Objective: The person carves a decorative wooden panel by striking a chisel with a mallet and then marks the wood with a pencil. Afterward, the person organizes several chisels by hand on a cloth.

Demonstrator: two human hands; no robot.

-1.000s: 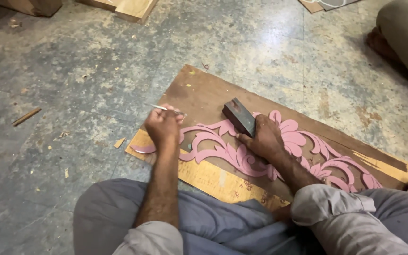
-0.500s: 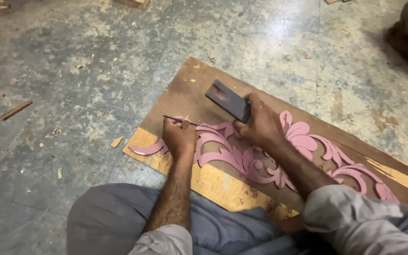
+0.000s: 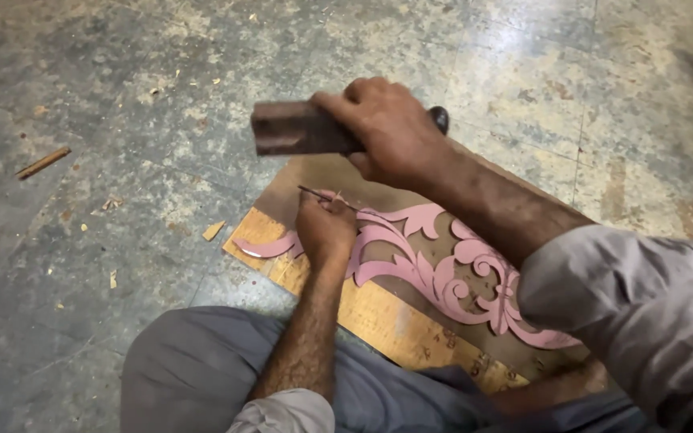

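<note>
**Nail pinched on pink scrollwork, wooden block raised above**

Nearest the camera: grey trouser legs [image 3: 194, 369], crossed on the floor, with a pale rolled sleeve cuff [image 3: 286, 413] at the bottom edge.

Just beyond, resting on a brown board [image 3: 322, 172] with a yellowish strip [image 3: 378, 317] along its near edge: a flat pink ornament [image 3: 443, 273] of curling leaves and scrolls, running from a pointed tip at the left to the right under the right forearm.

On the ornament's left part: left hand [image 3: 324, 228], knuckles up, fingers closed tight around a thin nail [image 3: 322, 196]; nail tilted, its far end poking out up and to the left of the fingers, its tip hidden by the hand.

Above and slightly beyond: right hand [image 3: 387, 132], fingers wrapped fully around a dark rectangular wooden block [image 3: 294, 128], held in the air clear of the board, blunt end pointing left, well apart from the nail. Grey sleeve [image 3: 635, 321] covering the right arm at the frame's right side.

Farther out: mottled grey-green concrete floor [image 3: 122, 72], scattered with pale wood chips [image 3: 212, 231] just left of the board, and 1 slim wood sliver [image 3: 42, 163] lying well apart at the far left.
</note>
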